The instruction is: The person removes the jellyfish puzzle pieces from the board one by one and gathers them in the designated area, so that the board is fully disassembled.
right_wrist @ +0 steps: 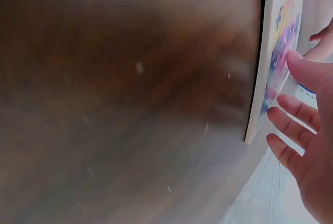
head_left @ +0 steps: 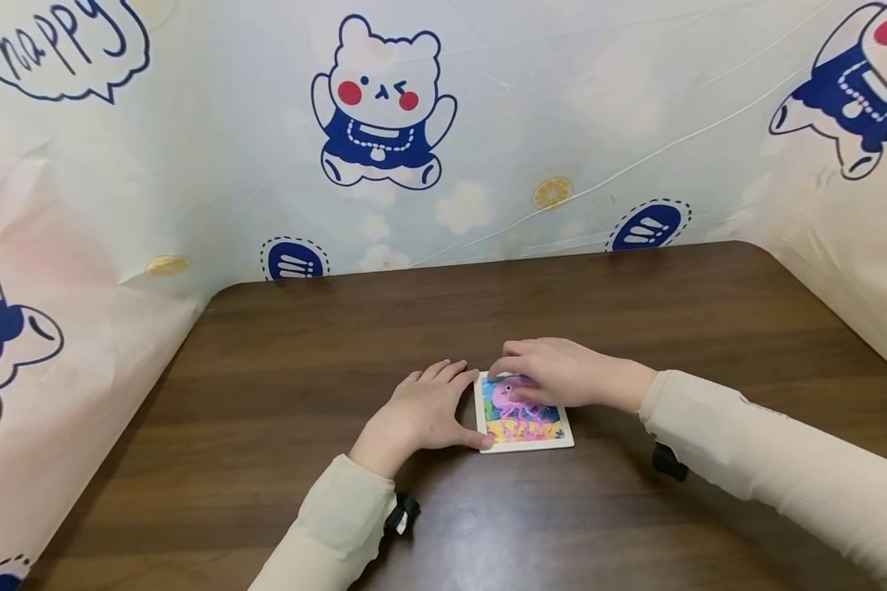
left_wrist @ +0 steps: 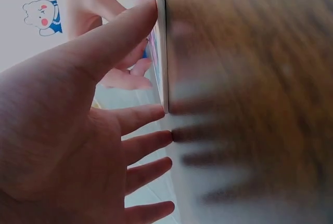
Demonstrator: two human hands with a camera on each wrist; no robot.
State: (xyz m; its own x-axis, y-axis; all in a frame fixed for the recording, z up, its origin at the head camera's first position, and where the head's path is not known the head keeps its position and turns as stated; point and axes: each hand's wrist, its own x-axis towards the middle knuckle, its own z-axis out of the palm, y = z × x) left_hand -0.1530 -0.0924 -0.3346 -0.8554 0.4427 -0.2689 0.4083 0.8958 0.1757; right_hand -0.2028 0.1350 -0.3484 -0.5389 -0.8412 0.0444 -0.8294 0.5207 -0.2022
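A small square picture puzzle [head_left: 526, 428] with a white frame lies flat on the table, showing a pink sea creature with tentacles over blue and yellow. My left hand [head_left: 427, 410] spreads along its left side, the thumb on the near left corner and the index fingertip at the far left corner. From the right, my right hand [head_left: 565, 373] reaches over the picture and covers its far right part. In the right wrist view, the thumb [right_wrist: 302, 68] is at the picture's surface, apart from the loosely bent fingers [right_wrist: 291, 125].
The dark brown wooden table [head_left: 303, 353] has rounded far corners. Behind it and along both sides hangs a pale curtain [head_left: 547, 98] printed with bears and orange slices. Black straps [head_left: 402, 515] show at both wrists.
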